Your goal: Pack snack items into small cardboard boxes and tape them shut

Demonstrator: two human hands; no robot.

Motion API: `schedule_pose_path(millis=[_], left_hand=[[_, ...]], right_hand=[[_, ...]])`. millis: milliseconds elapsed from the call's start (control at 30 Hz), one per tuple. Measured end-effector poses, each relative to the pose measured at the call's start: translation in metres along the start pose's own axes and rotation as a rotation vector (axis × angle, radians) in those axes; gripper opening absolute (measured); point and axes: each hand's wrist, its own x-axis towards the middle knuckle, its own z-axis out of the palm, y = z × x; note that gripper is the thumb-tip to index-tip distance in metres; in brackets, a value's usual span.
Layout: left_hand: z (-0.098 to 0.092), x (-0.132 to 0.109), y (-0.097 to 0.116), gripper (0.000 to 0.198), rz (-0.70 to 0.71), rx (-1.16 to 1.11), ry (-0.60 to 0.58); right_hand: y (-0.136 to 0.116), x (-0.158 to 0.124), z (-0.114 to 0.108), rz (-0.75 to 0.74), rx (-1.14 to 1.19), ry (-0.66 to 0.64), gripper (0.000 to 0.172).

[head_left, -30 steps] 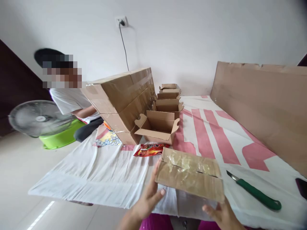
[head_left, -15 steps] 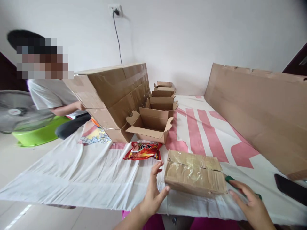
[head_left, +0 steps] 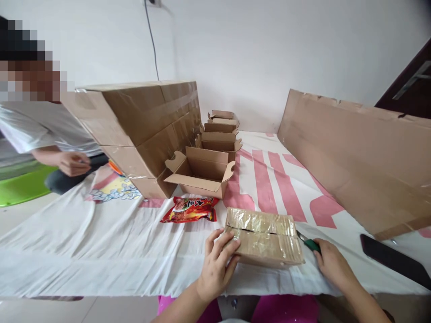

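Taped box (head_left: 269,244) between hands: left hand (head_left: 217,264) half-open on it, likely for steadying; right hand (head_left: 332,264) curled round knife (head_left: 312,245).

Bright, diffuse light; taped box (head_left: 264,238) glares; upper-right corner dark
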Motion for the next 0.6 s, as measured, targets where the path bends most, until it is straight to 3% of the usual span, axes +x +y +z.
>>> schedule_pose_path(millis=[133, 267, 367, 433, 500, 600], left_hand=[[0.0, -0.001, 0.0, 0.032, -0.024, -0.003, -0.027], [0.001, 0.0, 0.004, 0.032, -0.048, -0.026, -0.008], [0.002, 0.001, 0.007, 0.032, -0.065, -0.049, 0.009], [0.003, 0.002, 0.007, 0.032, -0.068, -0.049, 0.017], [0.004, 0.002, 0.006, 0.031, -0.06, -0.043, 0.025], [0.006, 0.002, 0.004, 0.032, -0.039, -0.039, 0.034]], right_hand=[[-0.006, 0.015, -0.032, -0.022, 0.032, 0.06, 0.041], [-0.03, 0.038, -0.083, -0.007, 0.072, 0.203, 0.042], [-0.076, 0.055, -0.122, -0.245, 0.106, 0.194, 0.042], [-0.117, 0.062, -0.142, -0.465, 0.087, 0.063, 0.042], [-0.156, 0.067, -0.154, -0.635, 0.019, -0.068, 0.045], [-0.201, 0.077, -0.159, -0.811, -0.1, -0.134, 0.048]])
